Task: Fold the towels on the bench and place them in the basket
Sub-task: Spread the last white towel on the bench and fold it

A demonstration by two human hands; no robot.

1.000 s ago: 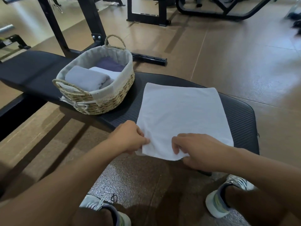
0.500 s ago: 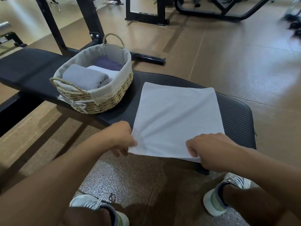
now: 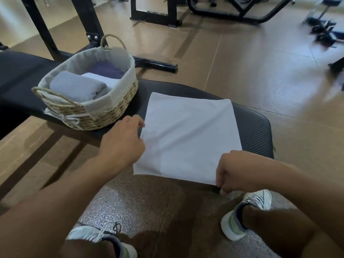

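Note:
A white towel (image 3: 188,135) lies flat on the right end of the black bench (image 3: 255,131), its near edge hanging over the front. My left hand (image 3: 122,144) sits at the towel's left edge, about halfway along, with fingers curled onto it. My right hand (image 3: 236,170) pinches the near right corner. To the left on the bench stands a woven basket (image 3: 104,116) with a cloth lining. It holds a folded grey towel (image 3: 74,86), a white one (image 3: 104,80) and a purple one (image 3: 106,68).
Black gym frames (image 3: 89,28) rise behind the basket, and more equipment (image 3: 232,13) stands on the brown floor beyond. My two shoes (image 3: 245,215) are on the speckled mat below the bench's front edge.
My left hand has let go of the near left corner and slid up the towel's left edge. The right hand has shifted right to the near right corner. The towel now lies straighter.

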